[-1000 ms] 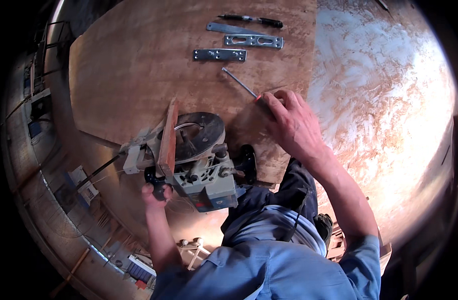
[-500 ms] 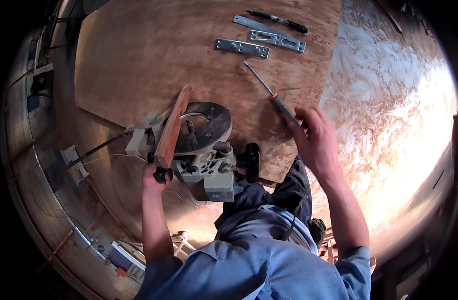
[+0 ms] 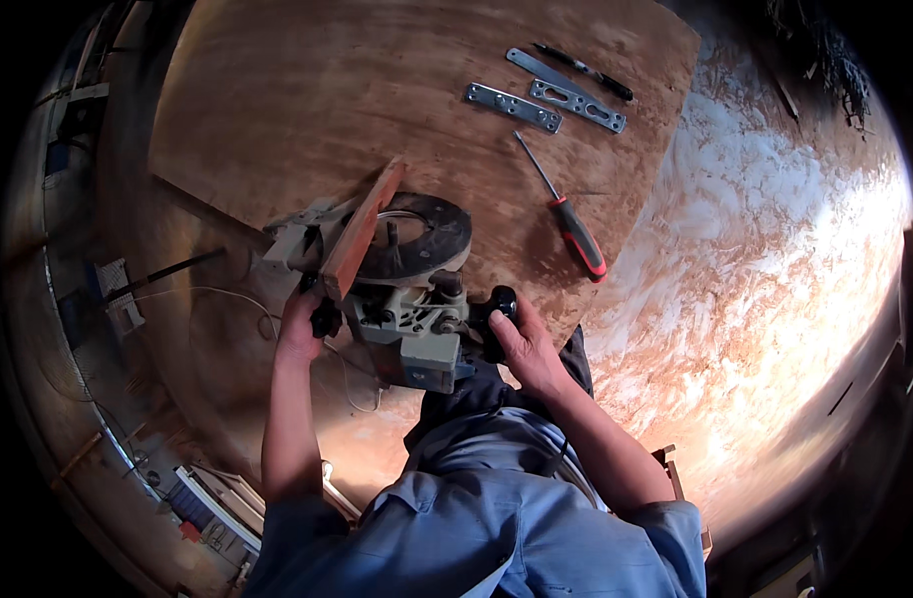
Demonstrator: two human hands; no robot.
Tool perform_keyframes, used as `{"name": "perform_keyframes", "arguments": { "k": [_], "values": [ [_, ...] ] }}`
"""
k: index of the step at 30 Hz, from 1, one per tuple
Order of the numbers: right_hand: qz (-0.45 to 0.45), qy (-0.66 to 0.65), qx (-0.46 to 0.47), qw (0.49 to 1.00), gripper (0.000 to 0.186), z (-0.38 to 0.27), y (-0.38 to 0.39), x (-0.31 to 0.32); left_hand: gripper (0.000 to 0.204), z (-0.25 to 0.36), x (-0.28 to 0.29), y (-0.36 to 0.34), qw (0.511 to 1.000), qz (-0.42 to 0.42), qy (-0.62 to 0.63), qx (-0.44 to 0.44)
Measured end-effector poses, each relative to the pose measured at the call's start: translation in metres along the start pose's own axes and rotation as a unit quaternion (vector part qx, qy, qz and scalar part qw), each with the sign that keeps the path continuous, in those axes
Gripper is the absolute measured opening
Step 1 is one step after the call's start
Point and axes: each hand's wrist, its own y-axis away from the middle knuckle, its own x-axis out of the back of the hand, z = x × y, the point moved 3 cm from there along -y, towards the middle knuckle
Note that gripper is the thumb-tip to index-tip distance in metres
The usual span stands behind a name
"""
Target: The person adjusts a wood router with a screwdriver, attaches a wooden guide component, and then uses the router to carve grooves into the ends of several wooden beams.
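A grey plunge router (image 3: 431, 359) lies tipped over at the near edge of the wooden board, its round black base (image 3: 441, 234) facing up and away from me. Across the base runs a reddish wooden strip (image 3: 365, 231). My left hand (image 3: 299, 324) is wrapped round the router's left black knob handle (image 3: 326, 317). Round the right black handle (image 3: 500, 304) my right hand (image 3: 529, 344) is closed, thumb on top. Beyond it, to the right, a screwdriver (image 3: 579, 239) with a red and black grip lies on the board, touched by neither hand.
Two metal plates with holes, one (image 3: 513, 107) nearer and one (image 3: 578, 106) with keyhole slots, lie at the far right of the wooden board (image 3: 277, 110). Beside them are a flat metal strip (image 3: 534, 66) and a black pen (image 3: 584, 71). A thin cable (image 3: 217, 290) trails left of the router.
My right hand has let go of the screwdriver, leaving it on the board, and has moved left onto the router's right handle. My left hand keeps its hold. The view has shifted slightly.
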Motion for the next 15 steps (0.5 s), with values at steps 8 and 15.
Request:
{"name": "perform_keyframes", "arguments": {
  "k": [8, 15],
  "values": [
    [0.037, 0.044, 0.028, 0.998, 0.042, -0.026, 0.007, -0.009, 0.032, -0.014, 0.004, -0.008, 1.0, -0.015, 0.006, 0.014],
    [0.077, 0.076, 0.031, 0.994, 0.044, -0.075, 0.002, -0.003, 0.038, -0.022, -0.017, 0.001, 0.996, -0.057, 0.068, -0.009]
  ]
}}
